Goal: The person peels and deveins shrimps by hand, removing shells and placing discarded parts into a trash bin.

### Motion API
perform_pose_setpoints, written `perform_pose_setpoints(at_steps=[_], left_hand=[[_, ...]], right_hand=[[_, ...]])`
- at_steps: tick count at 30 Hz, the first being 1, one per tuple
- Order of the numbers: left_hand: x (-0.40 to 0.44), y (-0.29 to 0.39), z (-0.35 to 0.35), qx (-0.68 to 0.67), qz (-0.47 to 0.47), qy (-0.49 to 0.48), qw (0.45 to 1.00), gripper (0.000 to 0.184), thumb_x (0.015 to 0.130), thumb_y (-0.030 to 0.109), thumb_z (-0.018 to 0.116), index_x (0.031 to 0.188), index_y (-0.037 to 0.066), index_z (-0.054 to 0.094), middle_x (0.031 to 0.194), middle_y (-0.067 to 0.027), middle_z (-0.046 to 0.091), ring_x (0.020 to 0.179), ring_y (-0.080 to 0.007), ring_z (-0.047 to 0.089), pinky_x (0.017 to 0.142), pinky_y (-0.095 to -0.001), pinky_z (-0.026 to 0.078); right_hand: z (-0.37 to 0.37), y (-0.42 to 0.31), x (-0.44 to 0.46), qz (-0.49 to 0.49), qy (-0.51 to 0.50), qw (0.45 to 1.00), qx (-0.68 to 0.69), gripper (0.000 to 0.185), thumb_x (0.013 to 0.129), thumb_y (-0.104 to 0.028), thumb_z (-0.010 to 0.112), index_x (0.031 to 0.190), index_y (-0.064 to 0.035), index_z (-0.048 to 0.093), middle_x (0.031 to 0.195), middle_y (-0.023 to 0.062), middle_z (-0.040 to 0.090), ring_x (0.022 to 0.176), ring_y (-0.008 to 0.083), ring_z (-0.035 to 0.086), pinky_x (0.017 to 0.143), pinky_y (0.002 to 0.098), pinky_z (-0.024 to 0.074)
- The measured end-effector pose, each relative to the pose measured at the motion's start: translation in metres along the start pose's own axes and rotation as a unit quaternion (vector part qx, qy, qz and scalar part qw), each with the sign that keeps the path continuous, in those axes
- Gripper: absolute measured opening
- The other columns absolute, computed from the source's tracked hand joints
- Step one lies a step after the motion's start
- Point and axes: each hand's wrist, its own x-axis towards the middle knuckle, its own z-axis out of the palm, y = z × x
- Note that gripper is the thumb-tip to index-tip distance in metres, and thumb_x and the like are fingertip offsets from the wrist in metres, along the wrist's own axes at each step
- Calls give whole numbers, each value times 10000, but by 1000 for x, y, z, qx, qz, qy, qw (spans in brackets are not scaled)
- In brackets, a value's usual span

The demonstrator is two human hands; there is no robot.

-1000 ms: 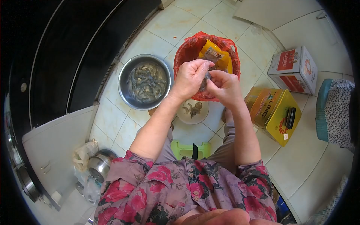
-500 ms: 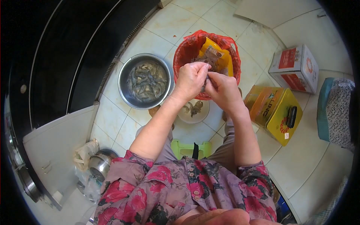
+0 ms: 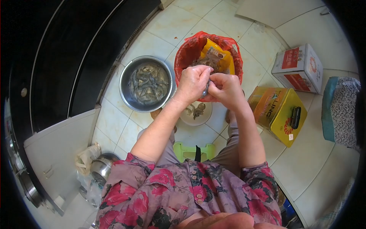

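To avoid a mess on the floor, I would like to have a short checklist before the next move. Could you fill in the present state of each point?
1. Shrimp held by both the left grip and the right grip: ok, fingertips close together around it.
2. Held shrimp above the bin: ok, it appears over the near side.
3. Red bag spread over the bin's rim: ok.
4. Room on the plate: ok, bare surface shows around the pieces.
5. Held shrimp fully peeled: cannot tell, fingers hide much of it.
6. Basin finished: not ok, many shrimp inside.
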Motion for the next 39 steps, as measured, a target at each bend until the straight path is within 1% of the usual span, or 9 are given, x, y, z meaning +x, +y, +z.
perform_pose_setpoints(at_steps=[8, 10, 11, 18, 24, 31, 34, 36, 39], left_hand=[[0, 1, 1, -3, 25, 38, 999, 241, 931, 144, 526, 971, -46, 668, 860, -102, 701, 770, -104, 628, 693, -271, 505], [2, 3, -2, -96, -18, 24, 995, 238, 935, 145, 520, 981, -35, 668, 902, -113, 702, 817, -123, 638, 736, -279, 504], [0, 5, -5, -99, -13, 24, 995, 238, 935, 145, 520, 981, -35, 668, 902, -113, 702, 817, -123, 638, 736, -279, 504], [-5, 18, -8, 9, 154, 30, 988, 234, 941, 126, 504, 1039, -23, 656, 984, -161, 690, 907, -232, 678, 778, -324, 512], [-5, 25, -13, -38, 136, 7, 990, 213, 942, 107, 524, 1024, -43, 652, 923, -138, 695, 814, -155, 651, 722, -288, 501], [-5, 23, -10, -52, 173, 17, 983, 229, 947, 127, 531, 1064, -35, 644, 993, -143, 690, 858, -165, 657, 749, -283, 506], [3, 13, -4, -51, 170, 81, 981, 256, 930, 172, 576, 1076, -30, 639, 948, -121, 682, 790, -159, 644, 715, -282, 504], [11, 2, -6, -39, 60, 125, 990, 288, 892, 225, 645, 1036, -25, 648, 866, -80, 654, 708, -113, 600, 657, -257, 488], [6, 8, -9, -78, -3, 87, 993, 256, 836, 197, 717, 959, -16, 645, 753, -28, 617, 570, -53, 527, 521, -208, 444]], right_hand=[[-4, 16, 11, -80, 23, 993, -78, 160, 860, -30, 515, 845, 66, 642, 639, 86, 650, 593, 140, 668, 507, 250, 531], [-4, 6, 6, -13, -6, 994, 109, 162, 871, -31, 514, 917, 66, 635, 658, 89, 652, 573, 129, 652, 494, 250, 523], [-3, 4, 4, -16, -4, 994, 105, 162, 871, -31, 514, 917, 66, 635, 658, 89, 652, 573, 129, 652, 494, 250, 523], [-18, 5, -5, -10, -110, 984, 137, 164, 868, -55, 519, 925, 56, 626, 728, 134, 681, 599, 184, 683, 498, 279, 547], [-15, 9, -2, -16, -131, 968, 212, 140, 864, -90, 558, 891, 37, 610, 703, 122, 666, 532, 148, 653, 440, 237, 522], [-14, 11, 1, -16, -126, 964, 235, 133, 850, -99, 543, 844, 15, 612, 658, 79, 644, 495, 126, 624, 411, 226, 488], [-16, 6, 3, 1, -79, 970, 229, 123, 845, -81, 539, 845, 19, 609, 653, 79, 640, 492, 123, 619, 411, 229, 486], [-17, 13, 10, -51, 67, 980, 183, 106, 854, -47, 525, 878, 13, 609, 667, 85, 639, 492, 118, 618, 404, 229, 480], [-11, 21, 15, -85, 159, 978, 102, 89, 843, -43, 551, 817, 20, 608, 663, 68, 641, 505, 119, 628, 432, 251, 496]])
